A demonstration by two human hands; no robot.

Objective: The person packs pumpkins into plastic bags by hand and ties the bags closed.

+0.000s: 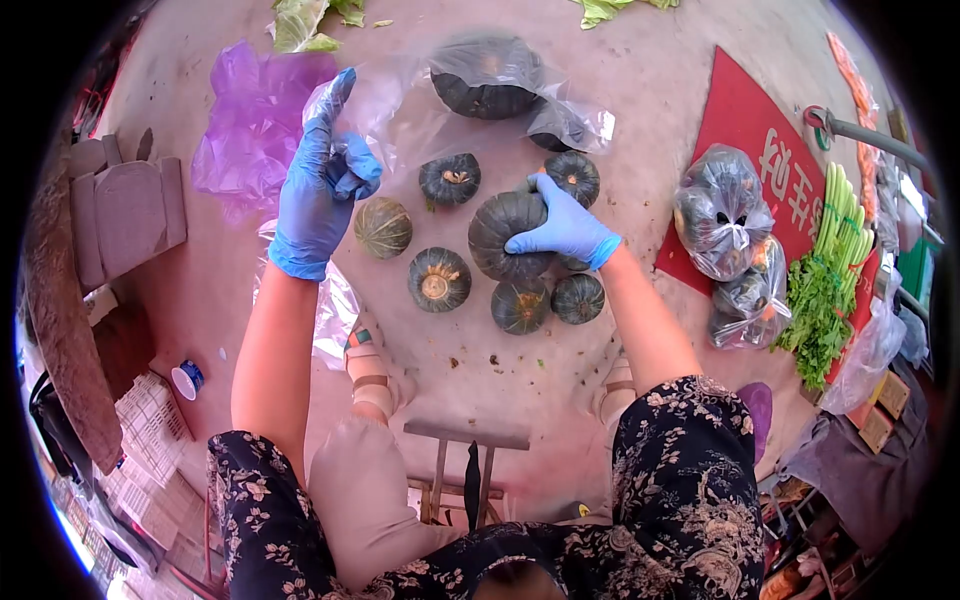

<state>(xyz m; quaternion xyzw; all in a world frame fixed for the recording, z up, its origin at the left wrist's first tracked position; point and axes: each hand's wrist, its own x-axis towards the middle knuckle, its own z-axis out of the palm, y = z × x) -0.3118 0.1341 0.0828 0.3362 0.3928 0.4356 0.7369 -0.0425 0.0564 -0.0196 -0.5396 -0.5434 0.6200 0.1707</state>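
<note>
My right hand (568,222), in a blue glove, grips a dark green pumpkin (495,235) from its right side, thumb across the top. My left hand (325,185), also gloved in blue, is raised with fingers curled at the edge of a clear plastic bag (390,85). Thin film stretches from there towards a large dark pumpkin (485,95) that is under plastic. Around the gripped pumpkin lie several smaller ones, among them a paler striped pumpkin (383,228) and one showing a tan stem scar (439,280).
A purple plastic bag (255,130) lies left of my left hand. At right, bagged pumpkins (722,215) rest on a red sheet (715,130), beside bundled celery (828,280). Cabbage leaves (300,22) lie at the far edge. A small stool (465,435) stands between my legs.
</note>
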